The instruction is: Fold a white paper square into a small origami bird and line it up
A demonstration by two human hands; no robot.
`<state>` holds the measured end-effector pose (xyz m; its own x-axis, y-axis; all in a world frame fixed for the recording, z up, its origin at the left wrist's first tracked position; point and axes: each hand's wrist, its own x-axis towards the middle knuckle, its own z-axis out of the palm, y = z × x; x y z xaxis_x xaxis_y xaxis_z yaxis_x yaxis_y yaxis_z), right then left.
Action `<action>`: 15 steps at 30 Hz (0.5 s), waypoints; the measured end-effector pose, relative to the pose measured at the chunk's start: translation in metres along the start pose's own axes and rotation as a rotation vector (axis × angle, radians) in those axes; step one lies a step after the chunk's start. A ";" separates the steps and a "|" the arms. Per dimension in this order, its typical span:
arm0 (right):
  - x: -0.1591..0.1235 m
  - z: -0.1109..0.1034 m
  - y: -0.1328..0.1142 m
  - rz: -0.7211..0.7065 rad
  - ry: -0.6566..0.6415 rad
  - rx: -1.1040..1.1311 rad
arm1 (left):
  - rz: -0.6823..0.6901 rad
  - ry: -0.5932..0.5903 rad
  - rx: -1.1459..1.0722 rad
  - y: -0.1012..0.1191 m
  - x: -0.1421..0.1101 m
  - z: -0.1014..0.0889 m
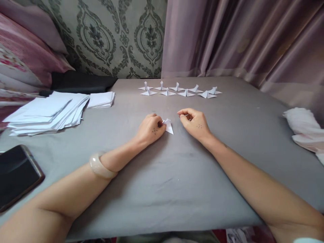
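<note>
Near the middle of the grey-covered table [157, 189], my left hand [152, 128] pinches a small folded white paper figure [168, 126] between thumb and fingers. One pointed wing of it sticks out to the right; the rest is hidden behind my fingers. To its right, my right hand [194, 123] hovers with fingers curved and a gap between thumb and fingertips. It touches neither the paper nor the other hand. Beyond both hands stand several finished-looking folded paper birds [167, 92] in two rows, wings spread.
A loose stack of white paper sheets [50, 111] lies at the left, beside a smaller paper pile [101, 99]. A dark phone [19, 175] rests at the left edge, and a black folded item [83, 82] lies behind. Crumpled white cloth [303, 123] is at the right.
</note>
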<state>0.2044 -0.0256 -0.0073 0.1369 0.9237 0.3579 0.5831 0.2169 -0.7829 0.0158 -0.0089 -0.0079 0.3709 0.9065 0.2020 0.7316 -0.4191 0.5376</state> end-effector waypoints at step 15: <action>-0.010 0.008 -0.013 -0.054 -0.173 -0.287 | -0.116 0.026 -0.181 -0.018 0.013 -0.011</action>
<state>0.1891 -0.0356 -0.0048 -0.0239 0.9587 0.2834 0.7911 0.1915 -0.5810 0.0011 0.0106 -0.0061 0.2731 0.9502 0.1502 0.6530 -0.2978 0.6964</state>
